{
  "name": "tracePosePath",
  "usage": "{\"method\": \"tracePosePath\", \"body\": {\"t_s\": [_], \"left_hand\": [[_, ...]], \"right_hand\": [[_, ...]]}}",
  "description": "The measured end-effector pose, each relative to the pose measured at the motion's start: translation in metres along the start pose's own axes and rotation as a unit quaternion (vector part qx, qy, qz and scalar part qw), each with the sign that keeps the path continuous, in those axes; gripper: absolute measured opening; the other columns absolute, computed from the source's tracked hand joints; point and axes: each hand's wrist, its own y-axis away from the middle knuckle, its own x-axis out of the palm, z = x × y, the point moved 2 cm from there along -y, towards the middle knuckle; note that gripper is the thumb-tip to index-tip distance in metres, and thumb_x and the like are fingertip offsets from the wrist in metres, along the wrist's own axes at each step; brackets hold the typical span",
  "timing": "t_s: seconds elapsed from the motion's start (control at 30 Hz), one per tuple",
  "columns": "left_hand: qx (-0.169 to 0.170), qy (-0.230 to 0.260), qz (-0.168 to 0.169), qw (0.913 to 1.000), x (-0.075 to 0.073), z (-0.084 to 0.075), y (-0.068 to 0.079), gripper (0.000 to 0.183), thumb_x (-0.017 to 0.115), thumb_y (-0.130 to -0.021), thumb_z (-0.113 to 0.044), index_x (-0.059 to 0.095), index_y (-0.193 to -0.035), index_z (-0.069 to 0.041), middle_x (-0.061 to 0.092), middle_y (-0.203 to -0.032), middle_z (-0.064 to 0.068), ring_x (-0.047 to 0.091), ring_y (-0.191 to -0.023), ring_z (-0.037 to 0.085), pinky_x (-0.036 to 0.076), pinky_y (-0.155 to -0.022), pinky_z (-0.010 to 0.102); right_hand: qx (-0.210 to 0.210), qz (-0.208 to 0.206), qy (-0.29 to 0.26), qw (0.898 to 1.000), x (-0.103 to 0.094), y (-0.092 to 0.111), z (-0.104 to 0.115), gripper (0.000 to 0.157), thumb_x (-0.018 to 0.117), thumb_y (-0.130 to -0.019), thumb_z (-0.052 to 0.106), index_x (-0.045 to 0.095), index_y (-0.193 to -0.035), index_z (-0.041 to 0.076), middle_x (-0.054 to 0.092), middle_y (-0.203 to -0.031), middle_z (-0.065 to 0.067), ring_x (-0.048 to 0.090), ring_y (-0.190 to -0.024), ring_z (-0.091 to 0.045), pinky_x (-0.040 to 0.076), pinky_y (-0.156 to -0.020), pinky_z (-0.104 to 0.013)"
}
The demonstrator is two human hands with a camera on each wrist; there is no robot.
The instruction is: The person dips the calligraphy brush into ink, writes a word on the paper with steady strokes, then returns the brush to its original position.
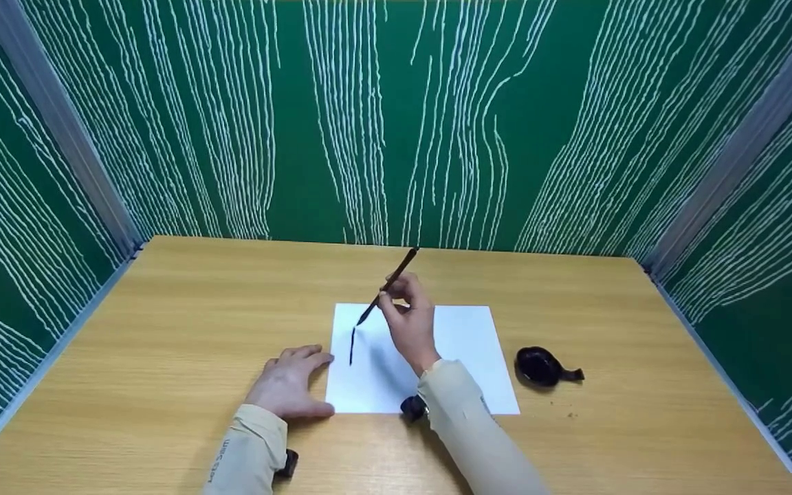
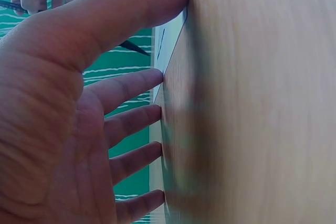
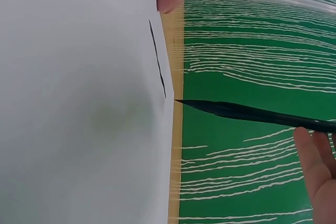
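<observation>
The right hand (image 1: pixel 412 323) pinches the brush (image 1: pixel 403 267) near the stroke's (image 1: pixel 352 346) twelve-o'clock end; the left hand (image 1: pixel 289 381), fingers spread, rests at the paper's (image 1: pixel 461 344) nine o'clock, probably steadying it; dish (image 1: pixel 537 366) at three, seemingly for reach.

Booth-like workspace: green line-patterned panels (image 1: pixel 293 103), wooden table (image 1: pixel 231 302).

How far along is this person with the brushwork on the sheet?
Done: one thin dark stroke near the left edge of the white paper. In hand: the right hand holds the brush, its tip near the stroke's far end, seemingly off the paper; the left hand rests at the paper's left edge. Left: probably most of it, as the other visible paper is blank.
</observation>
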Motion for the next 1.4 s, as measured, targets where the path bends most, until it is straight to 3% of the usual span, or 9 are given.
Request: {"method": "tracePosePath", "body": {"t_s": [0.23,0.53,0.8,1.4], "left_hand": [[-0.008,0.004,0.003,1.0,-0.001,0.0,0.0,0.081,0.073,-0.051,-0.05,0.048,-0.124,-0.028,0.04,-0.134,0.001,0.034,-0.122,0.025,0.029,-0.095,0.051],[0.003,-0.002,-0.007,1.0,-0.001,-0.001,-0.001,0.081,0.073,-0.05,-0.05,0.049,-0.123,-0.027,0.042,-0.133,0.001,0.036,-0.121,0.025,0.032,-0.093,0.05],[0.005,-0.005,-0.005,1.0,-0.001,-0.001,-0.001,0.081,0.073,-0.05,-0.051,0.049,-0.123,-0.027,0.042,-0.133,0.001,0.037,-0.12,0.026,0.032,-0.093,0.05],[-0.003,0.001,0.008,1.0,0.0,0.0,0.0,0.083,0.073,-0.05,-0.051,0.047,-0.125,-0.027,0.039,-0.135,0.001,0.035,-0.122,0.027,0.029,-0.096,0.053]], "right_hand": [[0.007,0.003,0.012,1.0,0.002,0.0,-0.001,0.021,0.053,-0.082,0.001,0.052,-0.097,0.016,0.06,-0.082,-0.002,0.062,-0.079,-0.027,0.053,-0.064,-0.025],[0.01,0.004,0.027,1.0,0.003,-0.002,-0.032,0.021,0.055,-0.083,0.01,0.052,-0.099,0.023,0.06,-0.084,0.0,0.063,-0.08,-0.019,0.053,-0.063,-0.024],[0.021,0.01,0.042,0.999,0.005,-0.001,-0.033,0.022,0.055,-0.083,0.012,0.052,-0.098,0.028,0.059,-0.084,0.006,0.061,-0.08,-0.008,0.052,-0.064,-0.023],[0.032,0.016,0.049,0.998,0.005,0.001,-0.034,0.019,0.055,-0.084,0.017,0.052,-0.099,0.028,0.06,-0.086,0.007,0.06,-0.082,-0.008,0.052,-0.066,-0.023]]}}
